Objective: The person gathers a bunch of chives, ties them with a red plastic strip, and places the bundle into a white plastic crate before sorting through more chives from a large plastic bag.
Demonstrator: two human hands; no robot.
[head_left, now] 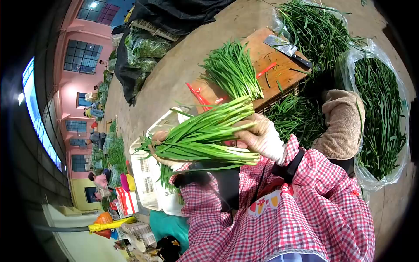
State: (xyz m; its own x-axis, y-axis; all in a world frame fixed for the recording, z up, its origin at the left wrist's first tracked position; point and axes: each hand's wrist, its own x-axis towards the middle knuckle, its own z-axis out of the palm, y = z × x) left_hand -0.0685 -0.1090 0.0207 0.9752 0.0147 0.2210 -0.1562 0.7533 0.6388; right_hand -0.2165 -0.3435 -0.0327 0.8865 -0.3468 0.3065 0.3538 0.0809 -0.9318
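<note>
A loose bunch of garlic chives (205, 133) lies across both my hands in front of my checked smock, pale cut ends toward the right. My right hand (262, 137) is closed around the stalks near those ends. At the leafy end, my left hand (168, 161) wraps the bunch, its fingers partly covered by leaves. Just beyond, a second bunch of garlic chives (231, 70) rests on a wooden board (283, 74) with a cleaver (286, 48). Red ties (198, 97) stick out beside the board. Below my left hand stands a white plastic crate (146, 174).
Clear plastic bags of long greens (379, 118) stand at the right, near a brown towel (340, 120) over my knee. More loose greens (297, 115) lie between board and smock. Black sheeting (174, 15) and bagged greens (146, 43) are across the floor. Several people are farther off.
</note>
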